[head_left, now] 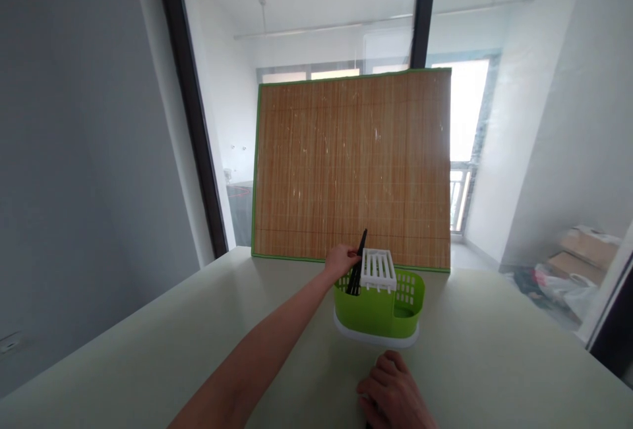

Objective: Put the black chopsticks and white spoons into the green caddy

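A green basket with a white base stands on the pale table, with a white slatted rack across its top. My left hand is closed on a slim black object at the basket's left compartment. More black pieces lean inside that compartment, below my fingers. My right hand rests low in front of the basket with its fingers curled. Something dark shows under it, mostly hidden, and I cannot make out what it is.
The pale table spreads to both sides. Behind the basket a bamboo mat with green edging stands upright against a glass partition. Boxes and plastic bags lie on the floor beyond, at the right.
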A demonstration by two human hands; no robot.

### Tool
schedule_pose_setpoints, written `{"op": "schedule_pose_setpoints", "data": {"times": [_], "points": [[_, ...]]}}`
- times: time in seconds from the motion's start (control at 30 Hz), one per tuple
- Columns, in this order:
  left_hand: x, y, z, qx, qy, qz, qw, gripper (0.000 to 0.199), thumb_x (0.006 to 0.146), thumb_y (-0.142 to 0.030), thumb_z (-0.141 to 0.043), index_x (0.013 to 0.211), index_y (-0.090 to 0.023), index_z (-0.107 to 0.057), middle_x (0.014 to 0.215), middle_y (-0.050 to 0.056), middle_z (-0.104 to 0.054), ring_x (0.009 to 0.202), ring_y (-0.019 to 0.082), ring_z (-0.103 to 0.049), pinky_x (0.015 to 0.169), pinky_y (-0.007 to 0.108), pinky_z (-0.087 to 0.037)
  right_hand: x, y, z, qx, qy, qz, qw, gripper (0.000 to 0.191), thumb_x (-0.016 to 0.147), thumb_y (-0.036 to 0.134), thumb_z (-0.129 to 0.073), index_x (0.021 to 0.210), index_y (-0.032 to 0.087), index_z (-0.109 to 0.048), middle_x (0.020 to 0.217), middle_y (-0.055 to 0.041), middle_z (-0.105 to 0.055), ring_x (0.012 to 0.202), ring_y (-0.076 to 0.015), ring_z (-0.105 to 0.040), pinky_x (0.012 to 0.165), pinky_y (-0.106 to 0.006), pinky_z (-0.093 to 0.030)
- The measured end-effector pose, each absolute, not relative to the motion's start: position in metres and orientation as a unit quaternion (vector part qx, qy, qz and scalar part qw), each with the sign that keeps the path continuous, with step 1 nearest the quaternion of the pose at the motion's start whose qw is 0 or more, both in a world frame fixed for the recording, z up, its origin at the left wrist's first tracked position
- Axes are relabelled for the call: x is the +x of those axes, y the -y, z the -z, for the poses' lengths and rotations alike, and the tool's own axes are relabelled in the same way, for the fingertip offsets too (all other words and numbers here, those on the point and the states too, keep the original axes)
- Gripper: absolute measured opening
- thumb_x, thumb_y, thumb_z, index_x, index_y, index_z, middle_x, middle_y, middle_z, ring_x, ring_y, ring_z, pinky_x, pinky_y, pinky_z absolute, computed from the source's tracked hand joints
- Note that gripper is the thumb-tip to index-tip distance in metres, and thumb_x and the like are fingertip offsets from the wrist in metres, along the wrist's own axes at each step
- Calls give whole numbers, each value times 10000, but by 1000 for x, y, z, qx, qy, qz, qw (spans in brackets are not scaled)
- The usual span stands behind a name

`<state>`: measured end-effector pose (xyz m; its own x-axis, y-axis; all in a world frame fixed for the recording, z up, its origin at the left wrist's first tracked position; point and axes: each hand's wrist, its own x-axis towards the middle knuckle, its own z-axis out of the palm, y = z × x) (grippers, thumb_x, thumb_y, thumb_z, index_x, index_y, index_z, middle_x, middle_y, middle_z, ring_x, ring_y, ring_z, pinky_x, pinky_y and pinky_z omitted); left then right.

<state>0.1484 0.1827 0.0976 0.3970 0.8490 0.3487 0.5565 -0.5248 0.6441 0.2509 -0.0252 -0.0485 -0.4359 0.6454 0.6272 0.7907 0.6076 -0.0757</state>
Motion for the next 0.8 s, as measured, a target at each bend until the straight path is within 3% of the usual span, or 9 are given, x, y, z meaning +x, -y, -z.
{"op": "schedule_pose_setpoints", "data": {"times": [0.17,0.33,0.5,0.6,0.8], "points": [[144,-178,-104,787,-434,-381,216,328,714,-295,-677,1024,-187,-679,890,66,-711,810,189,-646,683,271,-481,252,25,50,-437,843,113,293,34,739,223,-590,761,249,-586,640,26,-597,701,-171,-504,806,-353,-298],[129,-148,-105,748,-430,-471,183,331,817,-330,-551,1108,-181,-607,998,58,-672,838,148,-621,773,266,-473,252,26,47,-437,843,110,292,32,744,224,-590,765,248,-591,643,27,-604,697,-168,-506,804,-345,-296],[106,-85,-60,722,-385,-535,209,262,861,-336,-466,1038,-197,-600,919,35,-656,761,134,-598,603,214,-461,252,26,49,-426,838,91,329,65,731,195,-576,772,242,-595,627,24,-608,678,-166,-501,765,-326,-309],[93,-49,-25,738,-389,-495,241,217,866,-319,-448,970,-210,-605,838,13,-644,687,122,-572,562,202,-431,253,27,49,-419,839,69,340,111,742,178,-546,820,241,-596,655,13,-622,683,-175,-504,723,-317,-311],[76,-8,7,835,-416,-277,228,90,758,-262,-543,809,-244,-615,799,-29,-651,702,132,-568,669,230,-424,253,33,35,-422,849,76,311,114,821,160,-485,827,229,-576,697,-3,-600,689,-178,-506,671,-300,-302]]}}
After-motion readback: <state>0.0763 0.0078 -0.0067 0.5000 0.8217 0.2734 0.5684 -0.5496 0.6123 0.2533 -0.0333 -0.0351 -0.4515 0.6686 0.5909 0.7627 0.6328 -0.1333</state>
